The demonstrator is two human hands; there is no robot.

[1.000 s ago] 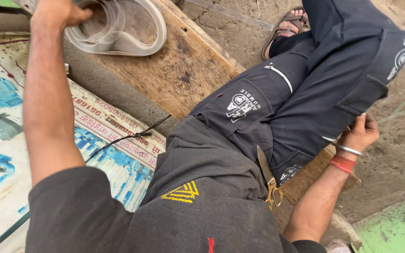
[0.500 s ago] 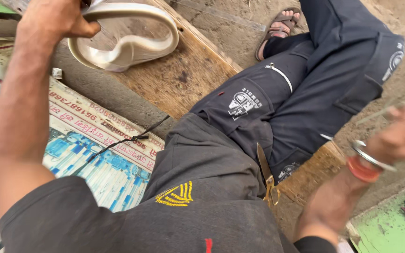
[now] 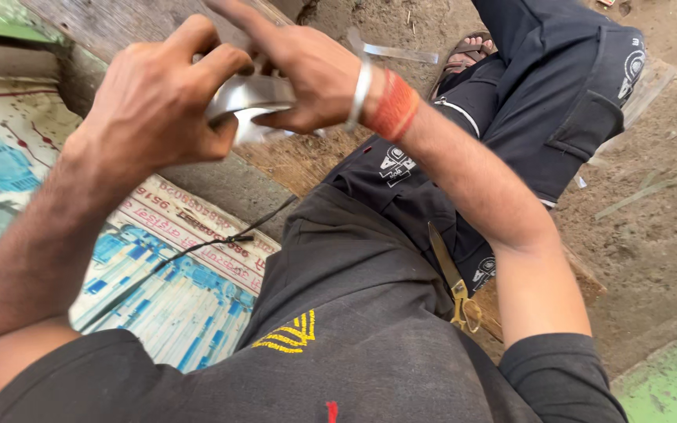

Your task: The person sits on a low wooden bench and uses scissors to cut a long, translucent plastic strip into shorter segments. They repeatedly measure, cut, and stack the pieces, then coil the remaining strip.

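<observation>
One shiny metal strip, bent into a curve, is sitting between both hands, raised above the wooden board. The left hand is curling its fingers closed around the strip's left end. The right hand is pinching the strip's other end from above, its forefinger sticking out loose. One silver bangle and one band of red thread are circling the right wrist. One pair of brass-handled shears is lying at the person's right hip, blades pointing up, touching the dark trousers. One sandal is showing on the far foot. One black cord is trailing across one printed sheet. No containers are showing.
</observation>
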